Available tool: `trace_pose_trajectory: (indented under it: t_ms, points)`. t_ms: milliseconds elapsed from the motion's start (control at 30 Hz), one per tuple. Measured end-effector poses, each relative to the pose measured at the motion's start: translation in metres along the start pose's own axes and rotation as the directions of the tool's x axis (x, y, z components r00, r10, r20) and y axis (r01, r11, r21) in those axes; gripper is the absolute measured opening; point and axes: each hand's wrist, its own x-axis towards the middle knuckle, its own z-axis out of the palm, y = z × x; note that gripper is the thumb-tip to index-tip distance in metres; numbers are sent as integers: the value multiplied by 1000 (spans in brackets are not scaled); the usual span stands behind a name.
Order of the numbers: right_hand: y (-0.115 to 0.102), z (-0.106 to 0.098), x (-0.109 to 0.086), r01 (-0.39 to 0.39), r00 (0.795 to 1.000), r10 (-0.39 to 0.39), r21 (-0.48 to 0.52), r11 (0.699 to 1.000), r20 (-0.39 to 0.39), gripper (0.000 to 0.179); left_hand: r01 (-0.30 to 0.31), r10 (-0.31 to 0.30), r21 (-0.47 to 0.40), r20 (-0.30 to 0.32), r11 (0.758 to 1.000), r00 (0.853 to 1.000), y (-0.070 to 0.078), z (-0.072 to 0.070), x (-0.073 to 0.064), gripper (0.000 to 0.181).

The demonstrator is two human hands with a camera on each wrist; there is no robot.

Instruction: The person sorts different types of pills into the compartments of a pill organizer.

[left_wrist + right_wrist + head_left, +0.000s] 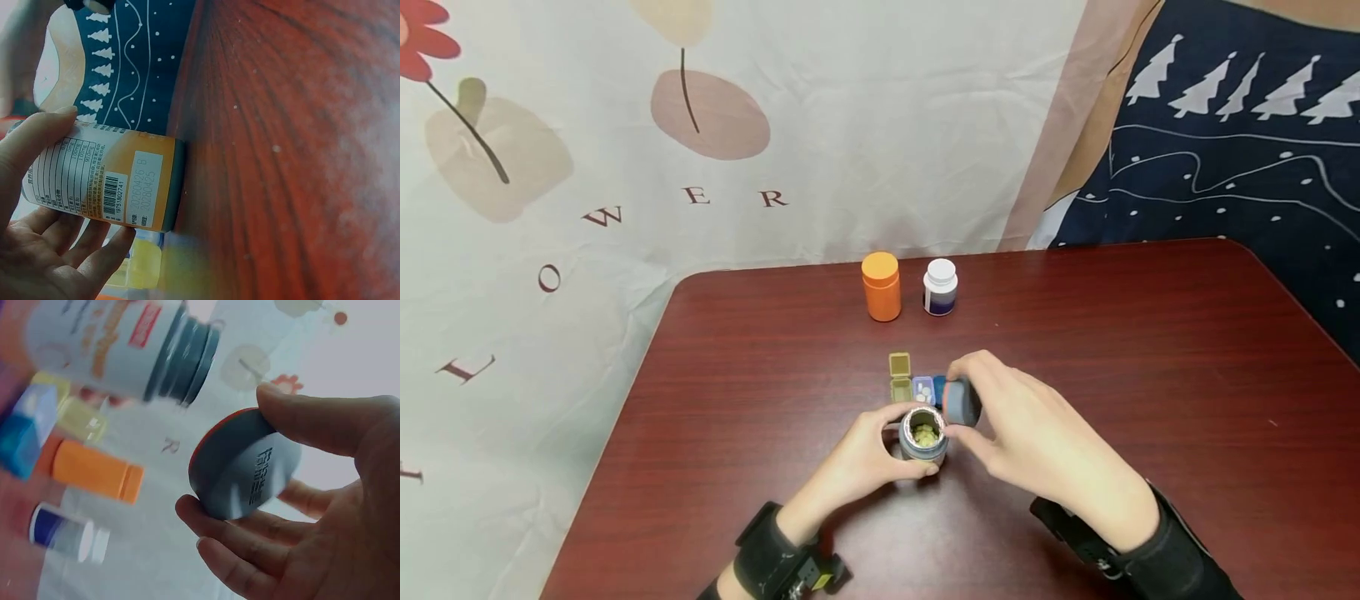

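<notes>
My left hand (874, 448) grips an uncapped pill bottle (112, 178) around its sides. In the head view its open mouth, with a torn foil rim, shows yellowish-green tablets (925, 435) inside. Its label carries a barcode and an orange lower band. Between thumb and fingers, my right hand (1037, 421) holds a dark grey screw cap (240, 465), tilted beside the bottle's neck. Just behind the bottle lies a small pill organizer (900, 365) with yellow, purple and blue compartments. The yellow lid stands open, and white pills (924, 395) lie in the purple compartment; the cap partly hides the blue one.
An orange bottle (882, 292) and a white bottle (940, 287) with a dark blue label stand capped near the table's back edge. The dark red wooden table (760, 375) meets a printed curtain (880, 125) behind. Both wrists wear black straps.
</notes>
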Motion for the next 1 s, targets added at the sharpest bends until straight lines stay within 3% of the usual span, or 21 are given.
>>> trace_pose_trajectory:
  t_ms: [133,267,567,800,1000]
  points:
    - [15,-4,-12,-108,994,108,5,994,32,53,4,-4,1,-8,1000,1000,-1,1,-1,65]
    - [35,-6,-28,-134,988,137,-47,990,67,58,21,-20,21,-12,1000,1000,-1,1,-1,66]
    - [78,0,-68,-75,995,88,-217,973,50,54,30,-30,19,-7,999,1000,0,1,0,67]
    - [101,11,-86,-74,994,89,-194,978,66,50,26,-26,40,-10,999,1000,2,1,0,67]
    - [111,21,-95,-48,999,50,-152,987,7,55,58,-58,29,-15,998,998,4,2,-1,68]
